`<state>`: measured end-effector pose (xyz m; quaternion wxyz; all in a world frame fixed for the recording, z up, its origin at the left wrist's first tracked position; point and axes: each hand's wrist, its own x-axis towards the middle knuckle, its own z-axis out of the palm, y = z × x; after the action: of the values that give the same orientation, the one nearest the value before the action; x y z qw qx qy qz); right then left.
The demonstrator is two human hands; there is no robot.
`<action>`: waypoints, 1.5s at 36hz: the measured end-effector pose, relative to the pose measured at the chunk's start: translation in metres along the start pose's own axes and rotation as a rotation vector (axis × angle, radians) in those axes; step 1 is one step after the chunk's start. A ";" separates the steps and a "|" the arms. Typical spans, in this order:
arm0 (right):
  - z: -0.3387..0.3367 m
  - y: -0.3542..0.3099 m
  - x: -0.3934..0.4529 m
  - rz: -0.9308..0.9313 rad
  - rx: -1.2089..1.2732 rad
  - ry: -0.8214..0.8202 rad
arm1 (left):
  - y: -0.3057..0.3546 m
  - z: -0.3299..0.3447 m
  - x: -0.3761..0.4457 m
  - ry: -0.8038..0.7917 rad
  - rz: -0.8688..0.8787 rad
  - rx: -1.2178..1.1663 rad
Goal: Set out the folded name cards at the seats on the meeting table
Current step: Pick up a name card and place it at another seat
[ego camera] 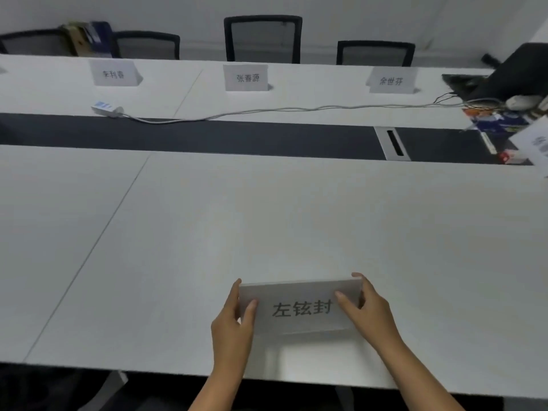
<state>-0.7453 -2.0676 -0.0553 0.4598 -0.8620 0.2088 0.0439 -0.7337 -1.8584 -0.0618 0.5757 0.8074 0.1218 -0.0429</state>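
Observation:
A folded white name card (299, 308) with black characters stands near the front edge of the white meeting table (178, 232). My left hand (234, 318) grips its left end and my right hand (367, 310) grips its right end. Three more folded name cards stand along the far side: one at the left (114, 73), one in the middle (246, 78) and one at the right (391, 81), each in front of a chair.
A dark strip (207, 134) with a cable slot (394, 143) runs along the table's middle. A white power strip (106, 108) and its cable lie beyond it. A laptop (516, 72), papers and small items crowd the right end. Black mesh chairs (263, 38) line the far side.

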 end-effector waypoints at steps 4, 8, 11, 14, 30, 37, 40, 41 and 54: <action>-0.005 0.006 0.021 -0.013 -0.044 -0.038 | -0.003 0.014 0.006 0.058 -0.017 0.049; -0.012 0.013 0.034 -0.079 -0.132 -0.077 | -0.003 0.020 0.012 0.108 0.009 0.225; -0.016 0.016 0.037 -0.178 -0.121 -0.023 | 0.006 0.024 0.007 0.215 0.004 0.271; -0.022 0.017 0.035 -0.250 -0.006 -0.015 | 0.023 0.033 -0.004 0.310 0.039 0.233; -0.191 0.082 0.078 -0.214 0.402 0.458 | 0.123 0.213 -0.013 -0.042 0.354 -0.044; -0.224 0.145 0.118 -0.086 0.384 0.520 | 0.119 0.294 0.008 -0.342 0.095 -0.092; -0.233 0.164 0.139 -0.053 0.374 0.496 | 0.116 0.318 0.017 -0.350 0.041 -0.077; -0.234 0.168 0.145 -0.047 0.370 0.482 | 0.115 0.324 0.020 -0.338 0.023 -0.070; -0.247 0.204 0.183 0.029 0.336 0.458 | 0.101 0.360 0.039 -0.273 0.049 0.009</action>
<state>-0.6890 -2.4264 -0.1204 0.5365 -0.7581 0.3238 -0.1804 -0.6456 -2.2219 -0.0972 0.5841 0.7994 0.0225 -0.1386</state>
